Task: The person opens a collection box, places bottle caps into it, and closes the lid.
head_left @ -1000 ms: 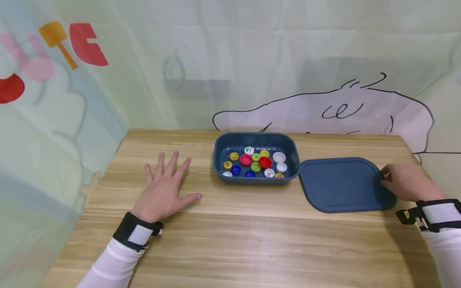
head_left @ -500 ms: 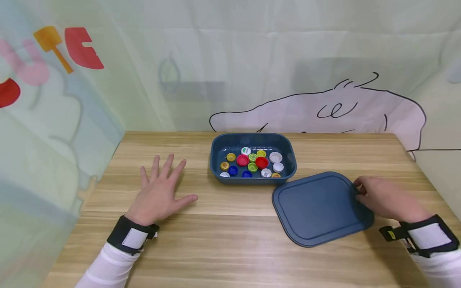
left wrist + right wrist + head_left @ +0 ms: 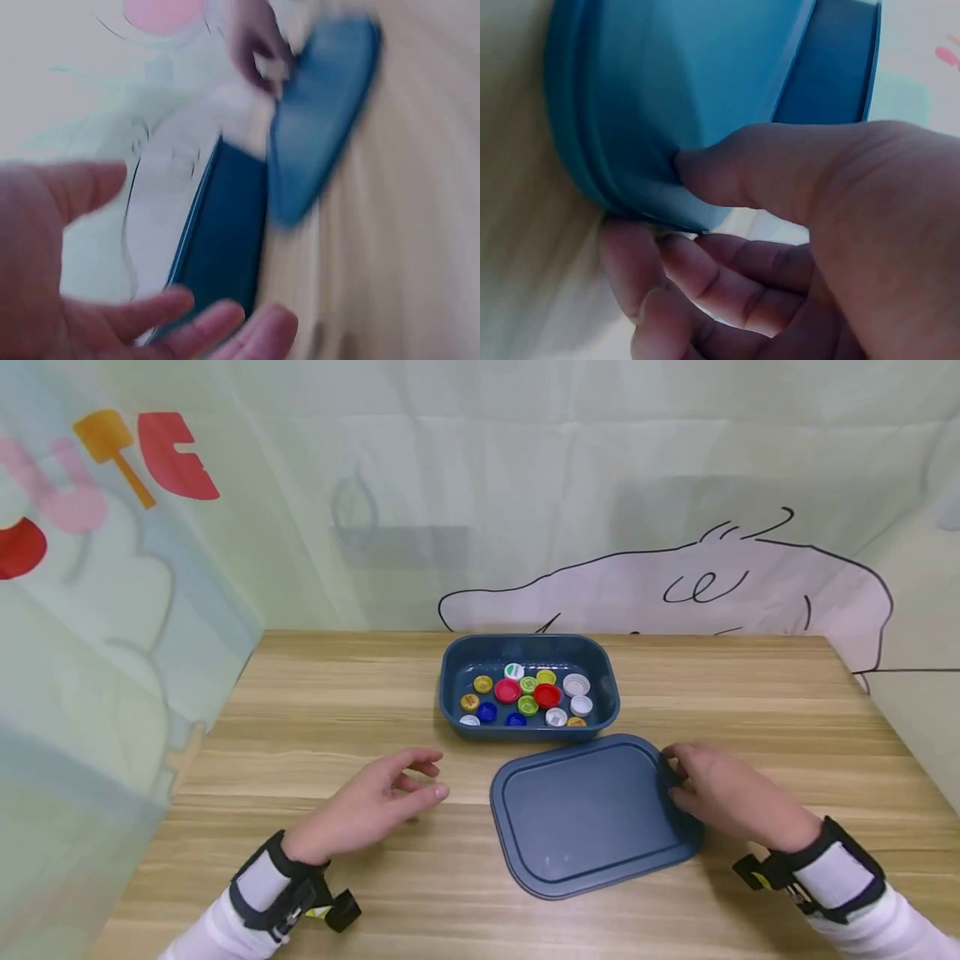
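My right hand [image 3: 738, 795] pinches the right edge of a flat dark blue lid [image 3: 592, 814]. In the right wrist view the thumb lies on the lid's top face [image 3: 682, 67], with fingers at and under its rim. My left hand [image 3: 367, 806], fingers loosely bent, is left of the lid and apart from it, holding nothing. Behind the lid stands a dark blue rectangular box [image 3: 528, 734] with several bottle caps inside, among them a red cap [image 3: 547, 696], a blue cap [image 3: 487, 712] and a white cap [image 3: 576, 684]. The left wrist view is blurred around the lid [image 3: 322, 112].
A wood-grain table [image 3: 420, 902] lies under everything. A printed cloth [image 3: 525, 485] hangs along the table's back edge, and another printed side [image 3: 90, 693] rises at the left. The box stands near the back edge.
My right hand has drawn the lid leftward and nearer, from right of the box to in front of it. My left hand has lifted from its spread pose, turned, and moved toward the lid.
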Motion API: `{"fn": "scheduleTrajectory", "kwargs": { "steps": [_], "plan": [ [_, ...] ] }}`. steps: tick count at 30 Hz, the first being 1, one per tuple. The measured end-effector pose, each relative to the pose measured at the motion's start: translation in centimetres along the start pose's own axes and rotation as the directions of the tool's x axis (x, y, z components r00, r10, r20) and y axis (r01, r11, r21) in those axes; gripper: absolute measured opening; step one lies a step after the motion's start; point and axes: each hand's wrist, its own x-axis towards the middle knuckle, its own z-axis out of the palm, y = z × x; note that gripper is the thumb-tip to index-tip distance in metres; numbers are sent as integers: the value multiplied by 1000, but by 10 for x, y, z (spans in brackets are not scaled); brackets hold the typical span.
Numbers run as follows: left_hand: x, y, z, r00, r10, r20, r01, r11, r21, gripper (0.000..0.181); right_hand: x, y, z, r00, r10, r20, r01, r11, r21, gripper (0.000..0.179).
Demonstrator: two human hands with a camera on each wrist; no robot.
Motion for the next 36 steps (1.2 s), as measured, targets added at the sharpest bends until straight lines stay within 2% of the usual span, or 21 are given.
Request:
{"fn": "scheduleTrajectory", "kwargs": {
  "steps": [2,4,7,9,13,17,23,27,33,36],
  "plan": [
    [0,3,7,996,-48,70,57,990,-125,64,2,-9,3,1000,9,17,-9,1000,20,47],
    [1,4,12,989,-91,120,117,966,-231,65,4,-18,6,999,24,33,-25,999,45,49],
    [1,4,17,979,-131,158,178,925,-336,69,6,-29,9,998,41,47,-46,995,93,52],
    [1,3,17,975,-154,162,205,906,-370,71,7,-35,11,997,57,51,-63,990,127,54],
    [0,3,16,971,-175,160,227,882,-413,72,8,-42,13,991,113,70,-123,976,178,54],
    [-2,2,15,972,-181,149,230,865,-447,69,9,-45,13,982,152,114,-178,948,265,53],
    [-3,3,12,968,-208,142,252,821,-513,68,7,-46,13,976,147,160,-204,875,440,57],
    [-4,4,12,963,-216,164,271,803,-531,69,4,-45,14,976,133,171,-205,822,531,58],
    [-5,4,13,964,-199,175,264,796,-545,73,2,-45,13,976,129,176,-211,763,611,51],
    [-5,2,13,966,-194,172,257,797,-546,71,2,-46,13,977,140,161,-210,757,618,46]
  ]
}}
